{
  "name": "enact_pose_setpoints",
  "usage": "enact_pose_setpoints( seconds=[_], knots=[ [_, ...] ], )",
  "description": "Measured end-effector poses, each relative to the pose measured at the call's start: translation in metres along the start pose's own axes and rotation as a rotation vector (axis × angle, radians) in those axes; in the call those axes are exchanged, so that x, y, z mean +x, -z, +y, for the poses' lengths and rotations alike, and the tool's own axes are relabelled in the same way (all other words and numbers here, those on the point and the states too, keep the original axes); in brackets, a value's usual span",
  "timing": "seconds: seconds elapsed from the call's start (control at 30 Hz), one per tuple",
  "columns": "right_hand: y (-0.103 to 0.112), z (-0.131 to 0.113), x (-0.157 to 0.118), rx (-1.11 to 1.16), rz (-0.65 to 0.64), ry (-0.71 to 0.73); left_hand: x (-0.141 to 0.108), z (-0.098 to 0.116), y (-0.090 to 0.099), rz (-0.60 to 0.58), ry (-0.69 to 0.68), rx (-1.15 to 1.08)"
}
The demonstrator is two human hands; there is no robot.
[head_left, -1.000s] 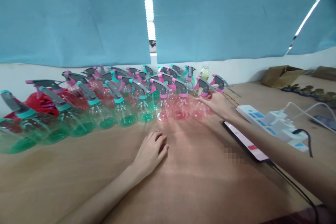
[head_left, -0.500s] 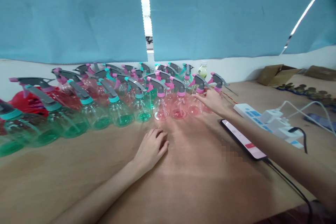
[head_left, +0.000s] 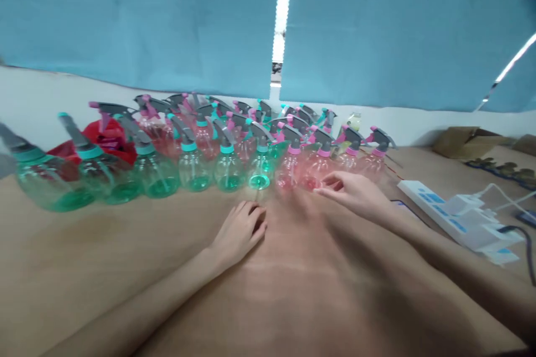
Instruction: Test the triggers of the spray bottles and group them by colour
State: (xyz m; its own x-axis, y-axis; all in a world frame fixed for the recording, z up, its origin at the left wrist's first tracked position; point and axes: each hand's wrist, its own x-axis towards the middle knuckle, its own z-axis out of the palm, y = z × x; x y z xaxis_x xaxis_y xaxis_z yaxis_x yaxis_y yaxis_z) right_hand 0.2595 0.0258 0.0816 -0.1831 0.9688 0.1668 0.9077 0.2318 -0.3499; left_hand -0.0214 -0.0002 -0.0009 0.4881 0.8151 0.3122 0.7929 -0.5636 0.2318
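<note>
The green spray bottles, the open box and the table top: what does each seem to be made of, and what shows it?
Green spray bottles: probably glossy plastic; the tinted walls are see-through with highlights.
Open box: likely matt cardboard, being dull plain brown.
Table top: smooth wood or laminate; its brown surface leaves that open.

smooth clear plastic spray bottles [head_left: 230, 170], matt wood-look tabletop [head_left: 201, 301], creased blue cloth [head_left: 364, 28], brown cardboard box [head_left: 467, 142]
</note>
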Motion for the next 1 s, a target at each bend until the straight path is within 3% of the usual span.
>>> enact_pose_setpoints(
  seconds=[0.17, 0.33, 0.47, 0.6, 0.77, 0.9, 1.0],
  knots=[
    [-0.038, -0.092, 0.013, 0.215, -0.193, 0.285, -0.048, -0.035, 0.026, 0.039, 0.123, 0.035],
    [-0.091, -0.182, 0.039, 0.454, -0.357, 0.463, -0.107, -0.081, 0.059, 0.137, 0.269, 0.037],
    [-0.131, -0.248, 0.059, 0.649, -0.481, 0.513, -0.149, -0.126, 0.084, 0.291, 0.432, -0.029],
    [-0.17, -0.302, 0.073, 0.726, -0.552, 0.538, -0.174, -0.169, 0.102, 0.445, 0.614, -0.05],
    [-0.205, -0.337, 0.085, 0.792, -0.623, 0.516, -0.19, -0.203, 0.123, 0.647, 0.822, -0.039],
    [-0.213, -0.345, 0.089, 0.82, -0.631, 0.492, -0.196, -0.215, 0.134, 0.744, 0.915, 0.003],
    [-0.212, -0.348, 0.089, 0.824, -0.628, 0.462, -0.194, -0.225, 0.134, 0.801, 0.9, -0.001]
  ],
)
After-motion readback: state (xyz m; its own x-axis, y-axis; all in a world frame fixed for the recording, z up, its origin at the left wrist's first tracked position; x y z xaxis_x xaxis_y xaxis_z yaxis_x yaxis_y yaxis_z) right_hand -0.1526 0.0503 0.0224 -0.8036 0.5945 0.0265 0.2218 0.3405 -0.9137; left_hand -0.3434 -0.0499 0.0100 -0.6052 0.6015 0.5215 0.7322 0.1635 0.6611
